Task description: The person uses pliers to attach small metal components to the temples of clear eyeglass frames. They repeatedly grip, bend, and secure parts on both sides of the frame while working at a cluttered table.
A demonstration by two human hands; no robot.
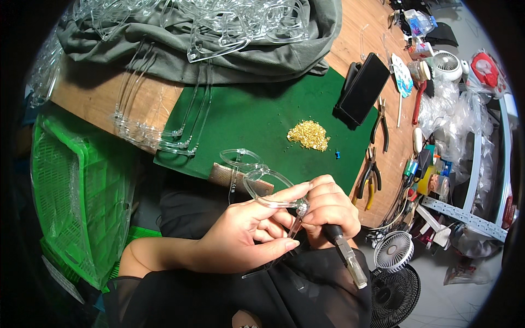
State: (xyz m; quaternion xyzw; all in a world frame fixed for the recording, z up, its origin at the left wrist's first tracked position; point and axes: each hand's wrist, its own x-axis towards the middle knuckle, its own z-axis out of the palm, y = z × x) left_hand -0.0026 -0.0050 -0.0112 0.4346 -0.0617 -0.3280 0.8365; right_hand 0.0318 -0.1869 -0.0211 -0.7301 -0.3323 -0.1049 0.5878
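Left hand [246, 235] fingers pinch the clear glasses frame [262, 183]; right hand [328, 210], apparently at its hinge, grips a screwdriver [347, 257].

Bright, sharp centre; dark, warped fisheye rim.

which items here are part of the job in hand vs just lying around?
In use: left hand, right hand, clear glasses frame, screwdriver, pile of gold screws, green mat.
Lying about: pliers, black phone, small fan, green crate.
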